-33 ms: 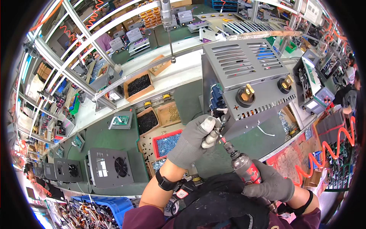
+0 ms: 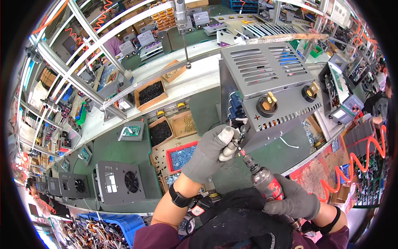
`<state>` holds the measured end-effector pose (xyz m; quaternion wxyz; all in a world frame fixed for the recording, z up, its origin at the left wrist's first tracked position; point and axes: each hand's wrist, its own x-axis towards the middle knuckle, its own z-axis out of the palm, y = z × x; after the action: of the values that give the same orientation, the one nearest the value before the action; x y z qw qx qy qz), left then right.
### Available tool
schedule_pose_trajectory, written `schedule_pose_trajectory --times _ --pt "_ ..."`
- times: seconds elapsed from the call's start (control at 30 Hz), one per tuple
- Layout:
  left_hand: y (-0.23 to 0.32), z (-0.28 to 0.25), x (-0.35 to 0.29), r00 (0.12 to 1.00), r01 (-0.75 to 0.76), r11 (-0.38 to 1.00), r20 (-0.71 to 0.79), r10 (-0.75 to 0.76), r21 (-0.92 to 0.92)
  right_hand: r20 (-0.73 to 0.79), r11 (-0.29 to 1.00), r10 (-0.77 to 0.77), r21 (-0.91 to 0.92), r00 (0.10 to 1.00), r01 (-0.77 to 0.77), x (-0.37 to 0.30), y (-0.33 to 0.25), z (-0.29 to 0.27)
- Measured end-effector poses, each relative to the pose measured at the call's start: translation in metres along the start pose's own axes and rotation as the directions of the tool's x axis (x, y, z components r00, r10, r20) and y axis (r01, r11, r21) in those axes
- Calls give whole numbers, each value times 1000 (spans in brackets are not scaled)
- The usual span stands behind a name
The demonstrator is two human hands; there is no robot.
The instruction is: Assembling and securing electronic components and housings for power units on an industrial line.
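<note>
My right hand (image 2: 296, 199), in a grey glove, is wrapped round a red and dark power screwdriver (image 2: 265, 180). Its bit points up and left, reaching the fingertips of my left hand (image 2: 213, 151). That gloved hand is closed in a pinch beside the lower left corner of a grey metal case (image 2: 286, 87); what the fingers grip is too small to make out. Slots run across the case's top, and two brass terminals (image 2: 270, 101) stick out of its front panel. Through the open left side, blue cylindrical parts (image 2: 235, 106) show.
Left of my hands are a red tray (image 2: 168, 161) of small screws and cardboard boxes of black screws (image 2: 161, 133) and brass-coloured pieces (image 2: 188, 125). Cases with fans (image 2: 132, 181) stand at left. A screwdriver (image 2: 186, 50) hangs overhead; an orange coiled hose (image 2: 356, 166) is at right.
</note>
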<state>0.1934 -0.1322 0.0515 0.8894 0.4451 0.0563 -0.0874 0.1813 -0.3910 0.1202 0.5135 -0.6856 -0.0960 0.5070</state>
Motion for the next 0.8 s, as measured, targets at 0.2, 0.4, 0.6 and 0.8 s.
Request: schedule_pose_trajectory --times 0.2,0.4,0.6,0.8 --pt "2 -1 -2 998 -31 999 54 33 -39 38 999 32 26 999 -33 2 0 -1" --pt "-2 1 2 991 7 977 134 22 -214 7 994 23 104 1000 -24 -2 -5 3" --pt "19 8 7 997 -21 998 68 25 -57 -86 981 -105 154 991 117 -8 -24 17" --pt "54 25 42 973 -139 893 -110 204 428 -253 957 -43 266 967 112 -16 -51 22"
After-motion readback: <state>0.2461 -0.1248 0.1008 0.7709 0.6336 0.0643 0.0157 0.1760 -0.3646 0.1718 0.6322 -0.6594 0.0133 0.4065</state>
